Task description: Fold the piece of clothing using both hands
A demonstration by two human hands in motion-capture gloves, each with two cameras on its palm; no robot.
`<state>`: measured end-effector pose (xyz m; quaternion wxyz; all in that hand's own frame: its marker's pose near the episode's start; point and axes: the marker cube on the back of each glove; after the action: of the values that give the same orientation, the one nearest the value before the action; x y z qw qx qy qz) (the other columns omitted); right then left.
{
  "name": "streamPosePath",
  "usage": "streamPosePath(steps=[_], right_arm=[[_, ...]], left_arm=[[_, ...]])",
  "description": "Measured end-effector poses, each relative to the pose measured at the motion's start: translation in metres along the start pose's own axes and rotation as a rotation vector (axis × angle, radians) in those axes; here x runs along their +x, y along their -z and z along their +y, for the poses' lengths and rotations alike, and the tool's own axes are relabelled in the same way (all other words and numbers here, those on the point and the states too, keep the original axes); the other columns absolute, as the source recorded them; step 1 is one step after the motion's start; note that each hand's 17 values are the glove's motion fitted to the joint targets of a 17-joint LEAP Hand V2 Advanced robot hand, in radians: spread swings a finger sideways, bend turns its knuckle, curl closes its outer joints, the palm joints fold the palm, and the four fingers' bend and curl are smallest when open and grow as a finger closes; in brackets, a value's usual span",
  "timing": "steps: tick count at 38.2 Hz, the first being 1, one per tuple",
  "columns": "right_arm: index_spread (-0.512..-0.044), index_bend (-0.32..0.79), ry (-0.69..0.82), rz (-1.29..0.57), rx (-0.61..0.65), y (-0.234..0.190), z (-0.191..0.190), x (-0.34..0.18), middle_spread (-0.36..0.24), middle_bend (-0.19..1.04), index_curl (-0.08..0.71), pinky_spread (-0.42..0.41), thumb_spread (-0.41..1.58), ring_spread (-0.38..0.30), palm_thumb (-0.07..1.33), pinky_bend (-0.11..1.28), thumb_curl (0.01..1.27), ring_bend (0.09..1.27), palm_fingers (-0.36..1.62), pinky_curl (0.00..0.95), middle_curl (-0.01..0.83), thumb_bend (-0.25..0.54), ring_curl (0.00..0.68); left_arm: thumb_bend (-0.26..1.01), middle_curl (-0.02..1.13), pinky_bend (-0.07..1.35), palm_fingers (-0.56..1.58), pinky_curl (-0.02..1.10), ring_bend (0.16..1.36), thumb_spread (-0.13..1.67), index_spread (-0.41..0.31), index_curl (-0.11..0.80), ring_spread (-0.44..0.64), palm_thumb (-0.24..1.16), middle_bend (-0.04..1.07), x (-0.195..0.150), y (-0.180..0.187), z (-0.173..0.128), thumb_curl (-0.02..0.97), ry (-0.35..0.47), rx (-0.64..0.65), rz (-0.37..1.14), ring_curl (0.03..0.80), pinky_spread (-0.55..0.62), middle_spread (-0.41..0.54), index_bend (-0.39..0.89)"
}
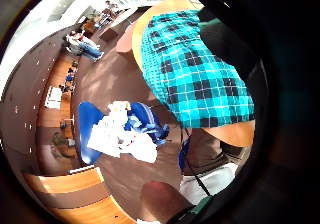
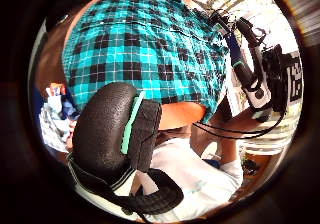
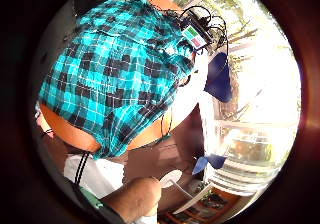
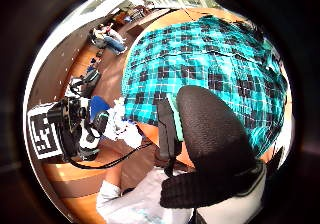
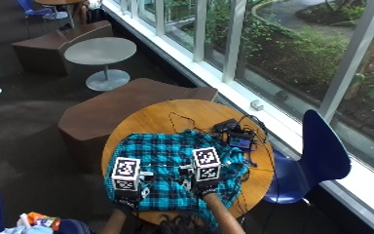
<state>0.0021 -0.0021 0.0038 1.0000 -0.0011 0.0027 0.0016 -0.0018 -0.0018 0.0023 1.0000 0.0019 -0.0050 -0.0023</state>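
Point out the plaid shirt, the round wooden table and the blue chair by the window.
Teal and black plaid shirt (image 5: 167, 161), outside view, on its spread middle.
Round wooden table (image 5: 155, 117), outside view, on its bare far top.
Blue plastic chair (image 5: 323, 146), outside view, on its backrest.

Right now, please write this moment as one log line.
shirt: spread on table | left hand: over near edge | right hand: over shirt | fold: not started

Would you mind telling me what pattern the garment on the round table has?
A turquoise-and-black plaid shirt with thin white lines, clearest in the outside view.
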Motion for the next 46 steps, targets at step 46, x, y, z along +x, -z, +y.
streamPosePath(steps=[46], right_arm=[[-0.291, 0.24, -0.023, -0.003, -0.082, -0.119, 0.047, 0.057, -0.073, 0.17, 0.284, 0.007, 1.21, -0.060, 0.73, 0.52, 0.35, 0.41, 0.70, 0.315, 0.283, 0.205, 0.255]], left_arm=[[0.00, 0.35, 0.50, 0.62, 0.30, 0.45, 1.14, -0.159, 0.303, -0.02, 0.34, 0.17, -0.064, -0.145, 0.030, 0.265, -0.130, -0.010, 0.042, 0.279, 0.07, -0.107, 0.21]])
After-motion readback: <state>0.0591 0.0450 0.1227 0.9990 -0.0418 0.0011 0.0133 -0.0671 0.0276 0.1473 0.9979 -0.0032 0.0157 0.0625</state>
